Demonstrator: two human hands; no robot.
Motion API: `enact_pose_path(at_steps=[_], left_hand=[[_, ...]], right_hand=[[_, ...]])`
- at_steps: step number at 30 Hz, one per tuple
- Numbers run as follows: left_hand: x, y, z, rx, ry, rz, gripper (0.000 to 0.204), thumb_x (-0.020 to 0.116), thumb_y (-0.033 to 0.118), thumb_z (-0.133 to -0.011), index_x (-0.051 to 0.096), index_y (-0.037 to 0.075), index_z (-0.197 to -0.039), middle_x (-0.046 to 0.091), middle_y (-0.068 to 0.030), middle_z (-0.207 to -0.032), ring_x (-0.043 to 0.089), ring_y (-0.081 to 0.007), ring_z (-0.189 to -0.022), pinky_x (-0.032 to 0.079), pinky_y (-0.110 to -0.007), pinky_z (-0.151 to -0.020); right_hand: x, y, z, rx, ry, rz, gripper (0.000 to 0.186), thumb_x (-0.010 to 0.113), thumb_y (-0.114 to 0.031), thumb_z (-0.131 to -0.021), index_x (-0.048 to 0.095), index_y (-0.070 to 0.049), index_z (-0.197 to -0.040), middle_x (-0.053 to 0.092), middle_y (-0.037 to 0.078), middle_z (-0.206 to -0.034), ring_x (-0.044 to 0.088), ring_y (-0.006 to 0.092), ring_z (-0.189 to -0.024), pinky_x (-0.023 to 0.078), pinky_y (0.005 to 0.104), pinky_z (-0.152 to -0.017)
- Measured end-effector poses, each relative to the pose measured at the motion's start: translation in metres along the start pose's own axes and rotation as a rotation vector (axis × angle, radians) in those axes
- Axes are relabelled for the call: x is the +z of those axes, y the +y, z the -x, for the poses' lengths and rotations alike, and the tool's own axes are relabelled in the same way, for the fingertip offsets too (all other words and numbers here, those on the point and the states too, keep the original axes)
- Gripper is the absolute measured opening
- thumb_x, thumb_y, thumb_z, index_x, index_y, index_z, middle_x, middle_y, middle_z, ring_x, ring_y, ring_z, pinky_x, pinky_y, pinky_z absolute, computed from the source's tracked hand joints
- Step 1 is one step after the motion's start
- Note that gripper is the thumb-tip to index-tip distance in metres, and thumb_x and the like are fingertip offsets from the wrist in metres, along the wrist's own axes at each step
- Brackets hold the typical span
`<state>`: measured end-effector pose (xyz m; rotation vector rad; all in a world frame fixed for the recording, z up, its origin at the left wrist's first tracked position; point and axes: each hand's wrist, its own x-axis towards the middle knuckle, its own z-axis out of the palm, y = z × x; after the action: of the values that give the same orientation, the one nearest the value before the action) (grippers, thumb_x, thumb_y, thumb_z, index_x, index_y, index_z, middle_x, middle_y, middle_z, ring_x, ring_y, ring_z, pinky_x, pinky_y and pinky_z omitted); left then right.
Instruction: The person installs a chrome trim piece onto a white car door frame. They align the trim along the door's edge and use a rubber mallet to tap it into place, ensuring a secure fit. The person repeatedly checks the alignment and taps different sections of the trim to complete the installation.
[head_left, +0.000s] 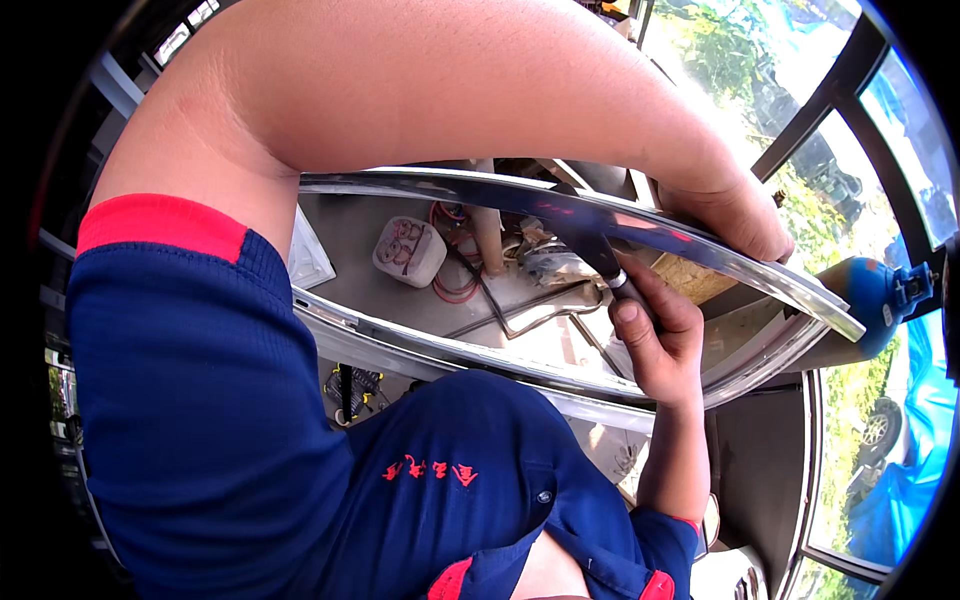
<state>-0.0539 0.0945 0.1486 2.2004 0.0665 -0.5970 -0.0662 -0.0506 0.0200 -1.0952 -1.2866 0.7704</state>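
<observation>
A long curved metal frame (450,355), resembling a vehicle window surround, spans in front of me, with a dark shiny far rail (420,184). My left arm arches across the top. Beyond the right part of that rail, my left hand (735,222) curls over the frame; its fingertips are hidden. Inside the opening, my right hand (662,335) is closed round the dark handle of a scraper (585,240). Its wide dark blade points up and left, against or very close to the far rail; contact cannot be made out.
Through the opening show a pale tub with several round holes (409,252), red hose (455,291), and crumpled plastic (555,262). A blue gas cylinder (865,300) lies by the frame's right end. Window posts (835,95) stand at right. A tool tray (358,390) sits below.
</observation>
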Motion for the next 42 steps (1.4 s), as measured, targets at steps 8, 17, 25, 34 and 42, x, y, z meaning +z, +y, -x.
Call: enact_pose_path(at_steps=[8,17,25,34,42], left_hand=[[0.009,-0.008,0.043,-0.083,0.149,-0.141,0.048,0.043,0.04,-0.103,0.064,0.004,-0.127,0.066,-0.0211,-0.123,0.061,-0.0285,-0.113,0.045,-0.043,-0.101],[0.01,-0.002,0.068,-0.153,0.211,-0.312,0.047,0.043,0.04,-0.103,0.064,0.005,-0.127,0.065,-0.0216,-0.124,0.061,-0.029,-0.114,0.045,-0.044,-0.101],[-0.003,-0.082,0.253,-0.234,0.982,-0.535,0.04,0.043,0.033,-0.107,0.068,0.003,-0.116,0.07,-0.0172,-0.114,0.065,-0.0348,-0.107,0.05,-0.044,-0.093],[0.117,-0.206,0.312,-0.306,1.552,-1.081,0.037,0.054,0.025,-0.096,0.057,0.005,-0.127,0.061,-0.0132,-0.115,0.056,-0.0322,-0.11,0.038,-0.046,-0.103],[0.044,-0.281,0.268,-0.149,1.636,-0.995,0.03,0.063,0.022,-0.09,0.058,0.005,-0.114,0.062,-0.0129,-0.112,0.058,-0.0345,-0.106,0.04,-0.046,-0.099]], right_hand=[[0.031,0.022,0.005,0.02,0.109,-0.252,0.042,0.065,-0.014,-0.1,0.059,0.005,-0.137,0.059,-0.004,-0.088,0.047,0.0037,-0.078,0.04,0.0177,-0.073],[0.025,0.036,0.002,0.041,0.03,-0.343,0.044,0.066,-0.016,-0.101,0.057,0.004,-0.139,0.063,-0.001,-0.094,0.054,0.006,-0.083,0.046,0.0215,-0.077],[0.017,0.04,0.008,0.088,0.041,-0.19,0.05,0.071,-0.032,-0.099,0.062,0.004,-0.132,0.064,-0.001,-0.091,0.053,0.0055,-0.077,0.044,0.021,-0.069],[0.034,0.109,0.075,0.174,0.268,-0.313,0.068,0.045,-0.054,-0.106,0.06,0.007,-0.131,0.065,0.007,-0.089,0.055,0.0091,-0.063,0.045,0.0238,-0.055],[0.106,0.171,0.12,0.475,0.091,0.281,0.024,0.065,-0.019,-0.097,0.072,-0.004,-0.114,0.071,0.017,-0.099,0.069,0.0241,-0.086,0.054,0.0352,-0.076]])
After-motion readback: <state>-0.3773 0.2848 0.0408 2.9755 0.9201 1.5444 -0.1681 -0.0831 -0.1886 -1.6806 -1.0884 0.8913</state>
